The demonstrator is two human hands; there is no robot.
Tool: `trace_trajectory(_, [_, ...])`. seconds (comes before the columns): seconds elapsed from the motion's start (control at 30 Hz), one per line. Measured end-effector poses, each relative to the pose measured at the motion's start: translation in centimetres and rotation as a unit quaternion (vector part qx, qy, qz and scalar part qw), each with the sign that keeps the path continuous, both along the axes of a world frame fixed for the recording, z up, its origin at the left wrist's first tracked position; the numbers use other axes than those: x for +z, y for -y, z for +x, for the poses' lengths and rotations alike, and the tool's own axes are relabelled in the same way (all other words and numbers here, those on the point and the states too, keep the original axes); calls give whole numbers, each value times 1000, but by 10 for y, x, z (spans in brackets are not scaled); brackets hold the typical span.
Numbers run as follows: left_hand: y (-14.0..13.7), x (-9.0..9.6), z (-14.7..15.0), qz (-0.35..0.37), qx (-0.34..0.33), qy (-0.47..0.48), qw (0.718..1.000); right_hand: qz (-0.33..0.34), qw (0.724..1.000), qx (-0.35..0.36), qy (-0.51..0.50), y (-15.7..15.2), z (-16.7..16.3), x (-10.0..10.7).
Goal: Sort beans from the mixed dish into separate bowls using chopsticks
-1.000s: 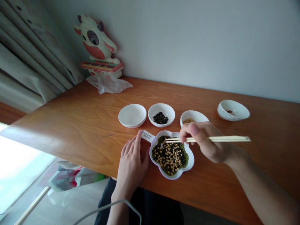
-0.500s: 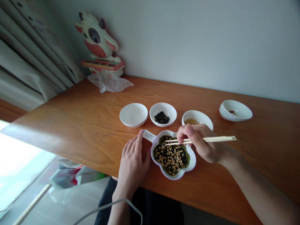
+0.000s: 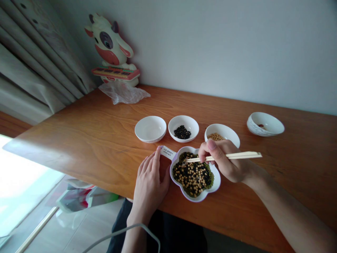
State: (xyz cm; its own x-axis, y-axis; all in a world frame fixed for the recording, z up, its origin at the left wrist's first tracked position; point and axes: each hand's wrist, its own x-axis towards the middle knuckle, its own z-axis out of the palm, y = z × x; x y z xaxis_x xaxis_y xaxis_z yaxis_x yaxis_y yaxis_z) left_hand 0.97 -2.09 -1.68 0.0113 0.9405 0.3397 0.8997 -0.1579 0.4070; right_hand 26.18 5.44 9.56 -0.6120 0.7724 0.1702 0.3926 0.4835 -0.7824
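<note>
A pair of wooden chopsticks (image 3: 243,155) is gripped in my right hand (image 3: 223,160), tips down among the beans at the upper left of a flower-shaped dish (image 3: 216,177). Black, tan and green beans (image 3: 193,175) lie mixed in that dish. Flat on the table beside it rests my left hand (image 3: 150,175), fingers stretched out, its index fingertip at the dish's labelled handle (image 3: 167,152). Behind the dish stand a white bowl with nothing visible in it (image 3: 150,129), a bowl of black beans (image 3: 183,121) and a bowl of tan beans (image 3: 226,130), partly hidden by my right hand.
Farther right sits another white bowl (image 3: 265,124) with a few reddish-brown bits. A cow-shaped toy keyboard (image 3: 113,52) leans at the wall, a clear plastic bag (image 3: 125,93) before it. A grey cable (image 3: 126,230) crosses my left forearm below the table edge.
The chopstick tips have closed together from slightly apart, and their back ends have lifted slightly. My left hand stays in place by the handle.
</note>
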Motion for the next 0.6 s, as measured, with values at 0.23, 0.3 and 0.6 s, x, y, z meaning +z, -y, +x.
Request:
trace_trajectory(0.23, [0, -1, -1, 2, -1, -2, 1000, 1, 1000, 5, -15, 0, 2, 2])
trace_trajectory(0.3, [0, -1, 0, 2, -1, 2, 1000, 6, 1000, 11, -15, 0, 2, 2])
trace_trajectory(0.6, [1, -1, 0, 1, 1, 5, 1000, -10, 1000, 14, -12, 2, -1, -3])
